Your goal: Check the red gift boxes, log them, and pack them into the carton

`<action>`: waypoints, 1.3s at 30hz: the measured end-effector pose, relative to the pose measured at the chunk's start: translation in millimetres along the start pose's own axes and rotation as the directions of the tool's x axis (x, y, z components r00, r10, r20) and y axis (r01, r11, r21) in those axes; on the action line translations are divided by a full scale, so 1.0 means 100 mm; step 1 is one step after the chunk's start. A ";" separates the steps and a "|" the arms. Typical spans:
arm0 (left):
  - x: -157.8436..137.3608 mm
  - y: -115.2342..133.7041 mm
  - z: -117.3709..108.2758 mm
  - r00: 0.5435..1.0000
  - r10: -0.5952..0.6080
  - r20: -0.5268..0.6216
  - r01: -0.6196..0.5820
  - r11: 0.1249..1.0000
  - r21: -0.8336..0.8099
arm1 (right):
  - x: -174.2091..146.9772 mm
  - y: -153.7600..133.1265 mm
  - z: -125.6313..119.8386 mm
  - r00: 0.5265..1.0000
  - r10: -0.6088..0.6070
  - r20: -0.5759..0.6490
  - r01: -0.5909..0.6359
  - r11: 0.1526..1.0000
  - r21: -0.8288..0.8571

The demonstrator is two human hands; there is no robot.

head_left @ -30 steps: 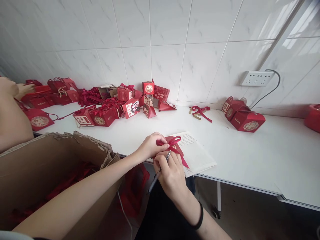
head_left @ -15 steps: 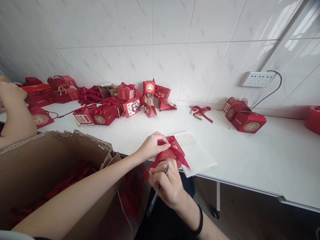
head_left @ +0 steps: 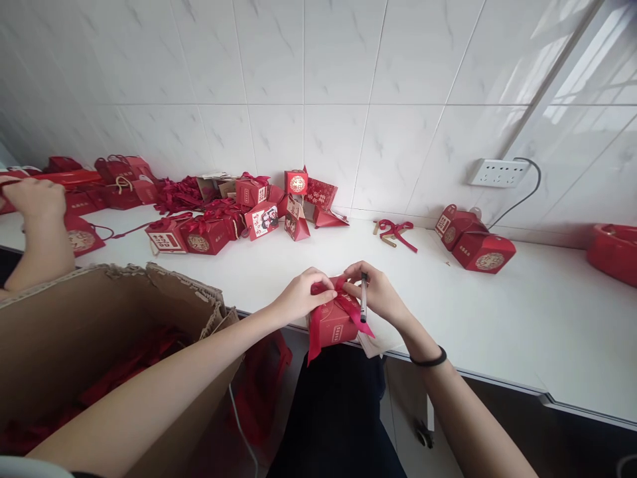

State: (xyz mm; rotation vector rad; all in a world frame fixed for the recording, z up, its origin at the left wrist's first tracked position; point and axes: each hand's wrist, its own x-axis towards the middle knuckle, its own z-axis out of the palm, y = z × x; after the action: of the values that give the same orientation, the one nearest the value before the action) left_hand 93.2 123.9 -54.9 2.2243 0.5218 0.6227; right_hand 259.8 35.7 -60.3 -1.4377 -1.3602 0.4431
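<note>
White table [head_left: 497,312] against tiled wall [head_left: 279,60]; power strip [head_left: 499,173] far right, cardboard box [head_left: 124,299] near left. One red gift box [head_left: 331,330] at table's near edge, centre. Your left hand [head_left: 303,293] pinches red ribbon [head_left: 314,332] on top; your right hand [head_left: 381,292] grips one pen [head_left: 363,299], fingertips by ribbon, hold unclear. Two lidded boxes [head_left: 485,252] far right. Far-left pile [head_left: 213,226] too jumbled to count. Papers [head_left: 382,343] partly hidden; co-worker's hand [head_left: 42,199] cut off.

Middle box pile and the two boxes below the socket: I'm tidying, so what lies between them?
In the head view, a red ribbon and gold strips lie there on the table.
</note>
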 end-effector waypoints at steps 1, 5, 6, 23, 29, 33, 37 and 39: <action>-0.01 0.01 -0.01 1.000 0.009 -0.015 -0.008 1.000 0.014 | 0.02 0.01 0.01 1.000 -0.004 0.004 0.004 1.000 0.021; -0.07 0.05 -0.12 0.997 0.029 -0.078 -0.023 0.997 0.077 | -0.03 -0.03 0.02 1.000 0.011 -0.020 -0.009 0.996 0.087; -0.08 0.05 -0.16 0.996 0.035 -0.080 -0.028 0.995 0.095 | -0.05 -0.04 0.02 0.999 0.030 -0.024 -0.027 0.994 0.111; -0.15 -0.02 -0.17 0.985 -0.155 -0.078 0.163 0.982 0.098 | -0.16 -0.05 0.18 0.941 0.310 -0.138 -0.216 0.861 0.461; -0.17 -0.03 -0.09 0.982 -0.106 -0.155 0.150 0.940 0.306 | -0.27 0.02 0.30 0.923 0.330 -0.196 -0.162 0.797 0.582; -0.15 -0.01 -0.09 0.986 -0.104 -0.131 0.133 0.961 0.243 | -0.31 0.05 0.33 0.902 0.364 -0.231 -0.116 0.721 0.683; -0.14 -0.01 -0.19 0.995 -0.101 0.012 0.102 0.990 -0.097 | -0.33 0.06 0.32 0.914 0.339 -0.225 -0.107 0.733 0.671; -0.14 -0.02 -0.24 0.992 -0.072 0.103 0.092 0.974 -0.207 | -0.33 0.07 0.32 0.920 0.340 -0.192 -0.123 0.719 0.684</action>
State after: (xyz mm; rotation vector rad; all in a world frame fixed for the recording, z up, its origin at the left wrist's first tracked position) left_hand 67.9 131.2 -46.3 2.0102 0.4742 0.5025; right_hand 227.7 21.1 -90.5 -1.0113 -0.6476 0.7503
